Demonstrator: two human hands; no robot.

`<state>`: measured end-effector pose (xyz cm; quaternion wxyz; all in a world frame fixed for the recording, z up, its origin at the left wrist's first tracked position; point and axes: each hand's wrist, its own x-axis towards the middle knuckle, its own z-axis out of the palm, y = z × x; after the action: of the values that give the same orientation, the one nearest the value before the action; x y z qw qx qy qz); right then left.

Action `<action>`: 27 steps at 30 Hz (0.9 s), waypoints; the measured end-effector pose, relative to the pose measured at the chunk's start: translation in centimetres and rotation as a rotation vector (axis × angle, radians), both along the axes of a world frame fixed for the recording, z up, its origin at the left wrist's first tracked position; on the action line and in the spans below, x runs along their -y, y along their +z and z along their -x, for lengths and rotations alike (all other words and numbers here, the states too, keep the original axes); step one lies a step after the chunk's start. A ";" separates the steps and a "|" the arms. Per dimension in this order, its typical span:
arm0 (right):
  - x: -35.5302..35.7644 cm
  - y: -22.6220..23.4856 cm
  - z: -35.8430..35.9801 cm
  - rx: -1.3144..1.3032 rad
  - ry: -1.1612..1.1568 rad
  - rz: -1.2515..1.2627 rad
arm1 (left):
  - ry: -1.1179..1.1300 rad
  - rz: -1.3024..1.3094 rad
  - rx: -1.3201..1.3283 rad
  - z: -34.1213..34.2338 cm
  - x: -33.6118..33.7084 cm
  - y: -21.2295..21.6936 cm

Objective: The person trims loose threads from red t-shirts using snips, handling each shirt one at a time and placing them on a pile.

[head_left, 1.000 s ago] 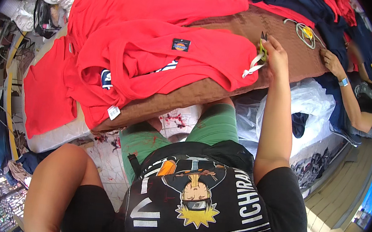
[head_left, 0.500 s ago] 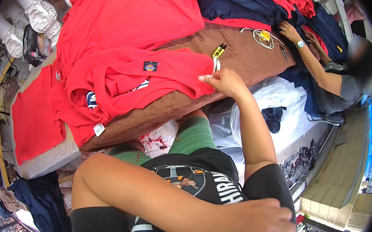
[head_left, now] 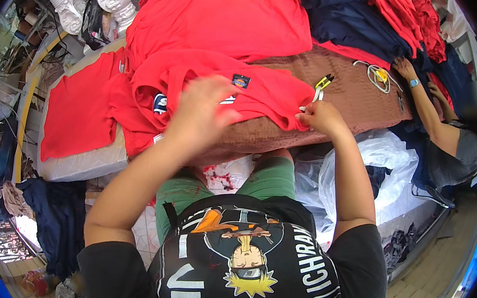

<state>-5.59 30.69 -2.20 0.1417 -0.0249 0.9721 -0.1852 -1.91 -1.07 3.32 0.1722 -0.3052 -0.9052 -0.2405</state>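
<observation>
A red garment (head_left: pixel 200 66) with a dark label patch (head_left: pixel 241 81) is spread over a brown cloth-covered surface (head_left: pixel 365 107). My right hand (head_left: pixel 323 118) is closed in a pinch at the garment's right end. Just beyond its fingers lie yellow thread snips with black tips (head_left: pixel 324 83) and a pale handle part. Over the near middle of the garment hovers my left hand (head_left: pixel 203 110), smeared by motion, its thumb and fingers apart with nothing visible in them. It covers part of the white lettering.
A large red cloth pile (head_left: pixel 223 16) and navy garments (head_left: pixel 350 24) lie at the back. A coiled white cord with a yellow piece (head_left: pixel 381 77) rests at the right. Another person's hand (head_left: pixel 404 68) touches the navy cloth. Clear plastic (head_left: pixel 385 158) sits below the brown edge.
My left arm has swung from across my chest, low at the right, up and left over the red garment. My right hand stays at the garment's end. The view has shifted.
</observation>
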 end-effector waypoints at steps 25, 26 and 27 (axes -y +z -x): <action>-0.6 19.4 2.4 -0.417 0.713 0.945 | -0.353 -0.535 0.388 3.6 20.2 19.0; 0.6 19.5 4.6 -0.561 0.360 0.995 | -0.146 -0.945 0.244 7.3 20.3 18.3; 0.6 18.5 9.0 -0.552 0.206 1.476 | -0.206 -1.148 0.408 10.5 19.5 17.8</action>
<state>-14.57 30.12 16.30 -0.1408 -0.2471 0.5912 -0.7547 -12.39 -20.53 21.08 0.1084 -0.1977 -0.6117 -0.7583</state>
